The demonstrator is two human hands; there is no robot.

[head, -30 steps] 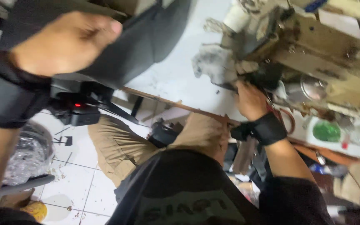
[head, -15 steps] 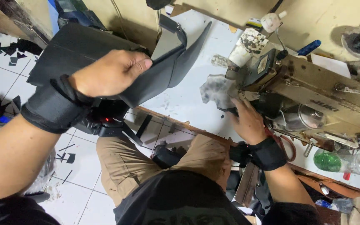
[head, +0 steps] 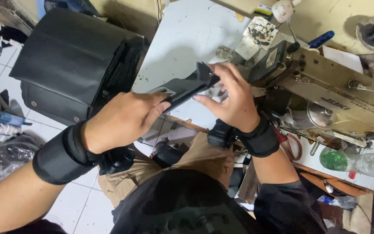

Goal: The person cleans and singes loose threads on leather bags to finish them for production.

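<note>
Black, flat leather piece [head: 182, 89] pinched by left hand [head: 124, 119] and right hand [head: 232, 97].

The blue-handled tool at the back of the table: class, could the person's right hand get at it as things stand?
Probably not straight away. The right hand is gripping the black piece together with the left hand, and the sewing machine stands between it and the blue-handled tool.

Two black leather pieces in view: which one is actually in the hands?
The narrow black strip over the white table, pinched between left hand and right hand. The big black bag sits untouched at upper left.
</note>
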